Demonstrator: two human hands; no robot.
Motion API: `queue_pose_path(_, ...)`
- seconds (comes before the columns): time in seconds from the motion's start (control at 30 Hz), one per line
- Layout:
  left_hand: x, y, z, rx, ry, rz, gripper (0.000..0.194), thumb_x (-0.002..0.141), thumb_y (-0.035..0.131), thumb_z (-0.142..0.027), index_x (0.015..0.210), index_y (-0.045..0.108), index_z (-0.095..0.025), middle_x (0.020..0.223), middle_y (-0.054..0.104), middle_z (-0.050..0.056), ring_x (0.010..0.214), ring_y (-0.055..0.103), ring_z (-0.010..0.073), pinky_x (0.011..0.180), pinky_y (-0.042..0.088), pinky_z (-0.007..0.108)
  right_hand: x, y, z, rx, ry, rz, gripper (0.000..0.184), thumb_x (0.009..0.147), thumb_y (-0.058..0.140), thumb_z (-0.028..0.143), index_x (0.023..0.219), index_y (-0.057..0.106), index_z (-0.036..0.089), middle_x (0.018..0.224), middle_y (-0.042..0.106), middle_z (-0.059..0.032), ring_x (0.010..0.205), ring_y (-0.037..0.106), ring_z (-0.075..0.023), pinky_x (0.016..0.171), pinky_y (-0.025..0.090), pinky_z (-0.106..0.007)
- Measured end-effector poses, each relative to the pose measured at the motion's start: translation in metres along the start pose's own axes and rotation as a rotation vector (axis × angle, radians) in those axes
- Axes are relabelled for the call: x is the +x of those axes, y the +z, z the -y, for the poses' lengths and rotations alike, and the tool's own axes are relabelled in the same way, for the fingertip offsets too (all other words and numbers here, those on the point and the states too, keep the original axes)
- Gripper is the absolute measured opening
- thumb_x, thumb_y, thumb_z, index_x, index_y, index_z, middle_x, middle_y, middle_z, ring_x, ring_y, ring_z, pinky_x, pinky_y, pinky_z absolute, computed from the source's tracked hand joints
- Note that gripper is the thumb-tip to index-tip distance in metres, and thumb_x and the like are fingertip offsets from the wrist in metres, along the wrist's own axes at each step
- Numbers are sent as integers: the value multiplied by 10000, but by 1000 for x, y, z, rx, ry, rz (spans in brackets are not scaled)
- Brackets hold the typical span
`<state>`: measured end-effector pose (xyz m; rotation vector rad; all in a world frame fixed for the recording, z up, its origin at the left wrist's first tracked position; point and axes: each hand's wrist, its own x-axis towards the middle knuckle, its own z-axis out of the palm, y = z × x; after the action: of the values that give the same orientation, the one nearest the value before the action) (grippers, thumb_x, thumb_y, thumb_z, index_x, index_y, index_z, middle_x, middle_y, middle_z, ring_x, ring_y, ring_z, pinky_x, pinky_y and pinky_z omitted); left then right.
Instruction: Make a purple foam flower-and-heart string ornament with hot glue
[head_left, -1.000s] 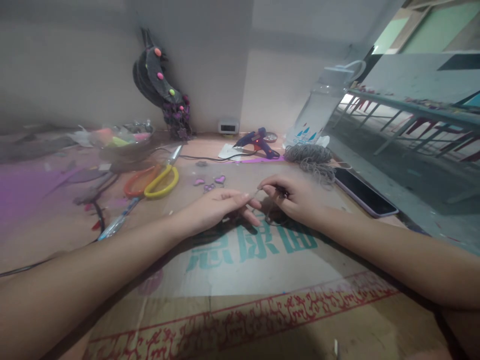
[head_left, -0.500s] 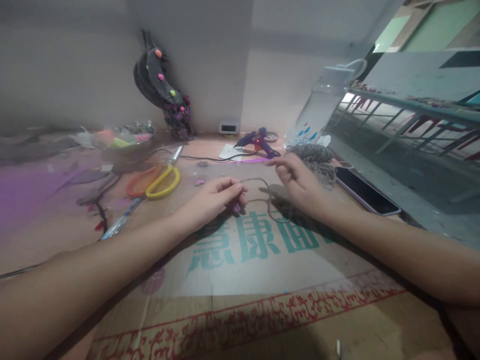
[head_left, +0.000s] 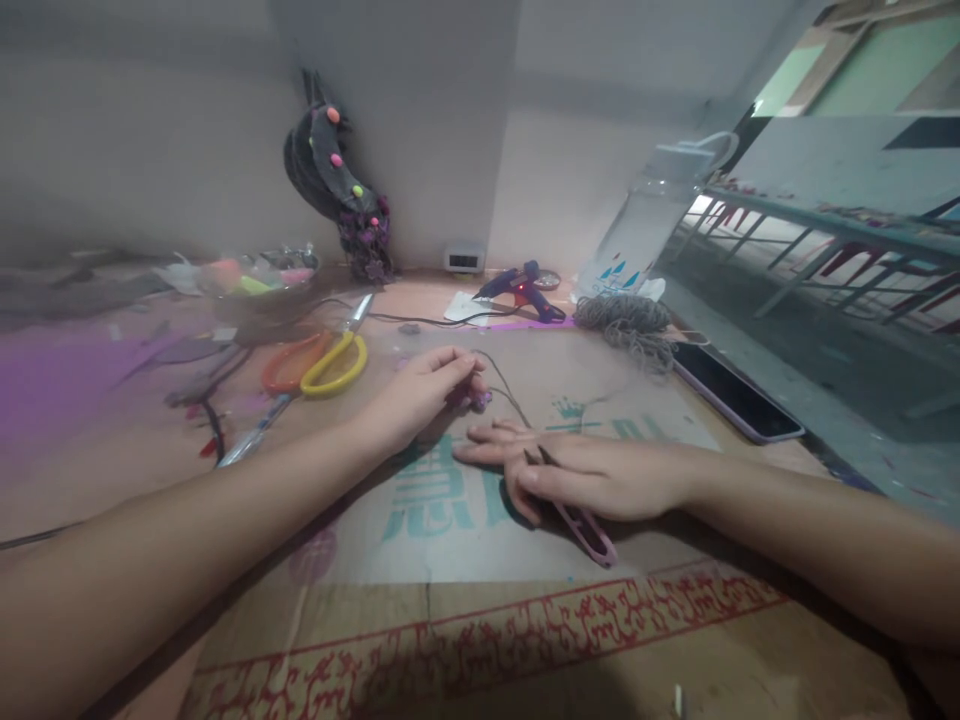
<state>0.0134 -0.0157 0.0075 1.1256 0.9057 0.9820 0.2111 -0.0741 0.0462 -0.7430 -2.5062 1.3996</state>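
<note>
My left hand (head_left: 431, 395) is closed in a pinch around a small purple piece (head_left: 480, 400), most of which my fingers hide. A thin dark cord (head_left: 506, 385) runs from that pinch to the right and passes by the fingers of my right hand (head_left: 562, 470). Lying low over the printed sheet, my right hand has pink thread snips (head_left: 589, 535) in its grip. Their dark pointed blades show beside the thumb and the pink handle sticks out below the palm. Both hands are close together, with the cord between them.
Orange-and-yellow scissors (head_left: 334, 365) lie on the left. A glue gun (head_left: 525, 290) with a red light, a ball of grey yarn (head_left: 622, 320), a water bottle (head_left: 637, 230) and a phone (head_left: 739, 395) stand or lie behind and right. A decorated grey crescent (head_left: 330, 165) leans on the wall.
My right hand has come down and nearer to me, and pink thread snips now show in it. The cord loop has straightened somewhat. My left hand has hardly moved.
</note>
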Motion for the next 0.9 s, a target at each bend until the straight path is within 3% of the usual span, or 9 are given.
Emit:
queue_pose_path(0.13,-1,1,-1,5,-8,12,127,933,554,-205,832,601,-143,677,646,9,599,612,97,597,435,204,0,-3,-11,382,20,91,540,1008,343,562,653,564,221,857,759,-118,1044,683,-245,981,493,-473)
queue_pose_path(0.23,-1,1,0,2,-18,27,131,937,542,-194,827,593,-146,678,645,9,598,607,98,583,424,203,-3,-4,-19,542,4,10,497,994,370,576,676,521,225,766,743,-102,886,705,-238,940,496,-482)
queue_pose_path(0.4,-2,1,-1,13,-18,24,141,934,561,-225,826,603,-146,689,656,19,624,607,102,628,448,205,-3,-1,-19,718,49,146,504,986,407,581,659,531,217,507,599,-2,587,663,-195,884,521,-470)
queue_pose_path(0.5,-4,2,-2,13,-40,28,151,940,553,-223,817,594,-145,695,644,13,639,595,96,638,450,200,-2,-7,-18,775,24,-98,487,979,421,590,684,532,218,444,520,45,443,573,-158,768,551,-424)
queue_pose_path(0.57,-5,2,-3,28,-31,42,158,937,555,-230,813,599,-144,709,641,13,658,592,97,644,448,202,-2,-14,-20,743,16,-296,490,995,388,586,684,501,224,397,404,87,341,425,-113,606,532,-349)
queue_pose_path(0.67,-5,-2,-3,118,13,82,182,912,602,-299,822,638,-145,755,661,28,700,598,118,677,454,227,1,-18,-24,647,69,-494,406,946,517,591,767,486,228,446,294,128,334,219,-65,381,309,-226)
queue_pose_path(0.73,-4,-6,-3,231,48,113,237,888,636,-365,809,672,-145,784,672,39,721,590,131,682,444,238,3,-13,-24,499,138,-534,326,876,670,514,920,535,221,520,344,123,390,267,-62,381,234,-209)
queue_pose_path(0.9,-6,-8,-6,334,127,179,298,873,640,-434,826,729,-153,781,647,28,723,560,140,670,422,249,10,0,-30,268,179,-594,466,857,702,362,1259,537,193,628,431,97,492,394,-69,441,315,-215)
